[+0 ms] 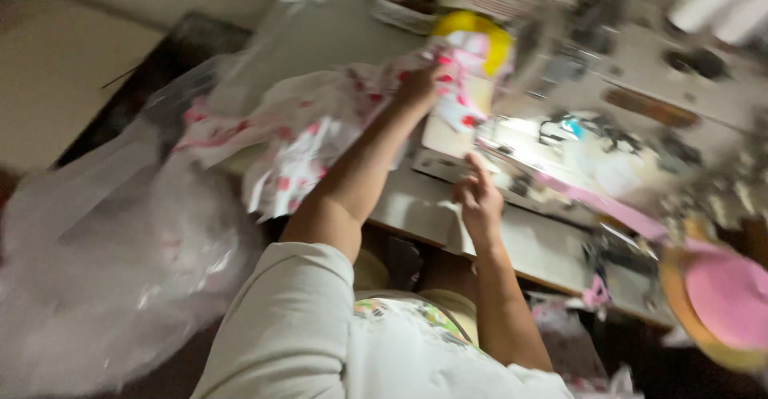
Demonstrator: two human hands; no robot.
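Left hand (418,87) with fingers clamped on white fabric with red print (308,139), heaped on the tabletop (416,211) left of the sewing machine (640,87); right hand (478,199) nearer, fingers loosely apart, touching the tabletop edge

White cloth (300,139) with pink-red spots, a yellow disc (480,27), a pink ribbon (600,203).

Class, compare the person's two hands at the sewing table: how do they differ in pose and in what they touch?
The left hand reaches far forward and grips the white cloth with pink-red print; the right hand stays nearer, holding nothing. The left hand is closed on the cloth; the right hand's fingers are loosely spread above the table. Both are bare.
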